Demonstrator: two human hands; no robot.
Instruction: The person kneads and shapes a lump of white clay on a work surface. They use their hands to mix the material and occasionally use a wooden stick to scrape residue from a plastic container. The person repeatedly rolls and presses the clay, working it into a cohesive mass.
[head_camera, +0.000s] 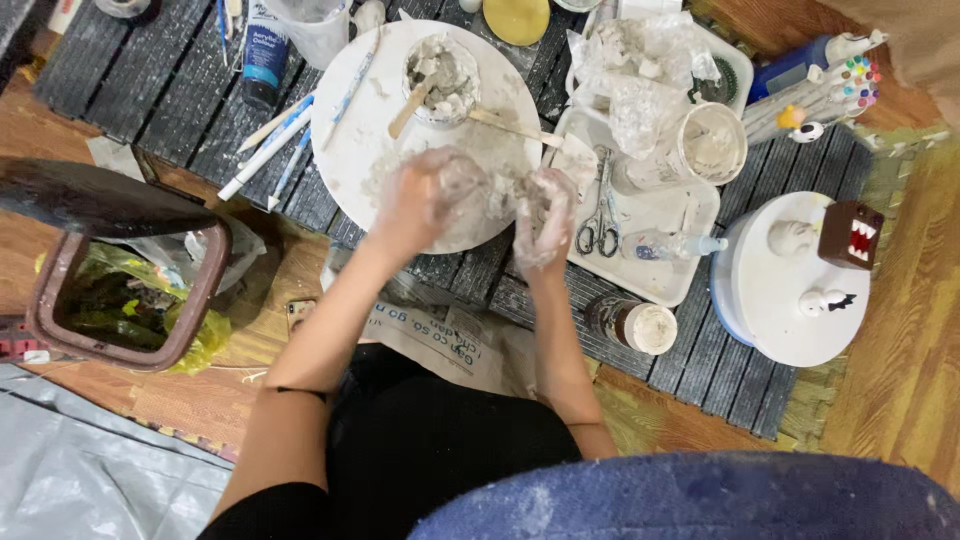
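Observation:
Both my hands are smeared with white clay and work over a round white board (370, 130). My left hand (425, 195) is curled around a lump of white clay (497, 192) at the board's near edge. My right hand (545, 215) presses against the same lump from the right side, fingers closed on it. A small white cup (442, 80) caked with clay stands at the board's middle with a wooden stick (408, 108) leaning in it. Another wooden stick (515, 127) lies across the board to the right.
A white tray (655, 215) holds scissors (598, 215), a clay-filled tub (712, 143) and crumpled plastic. A second round board (770, 300) carries small figures and a brown box-shaped toy (850, 235). Brushes (270, 145), a paint tube (264, 50), a jar (635, 325) and an open bin (120, 300) lie around.

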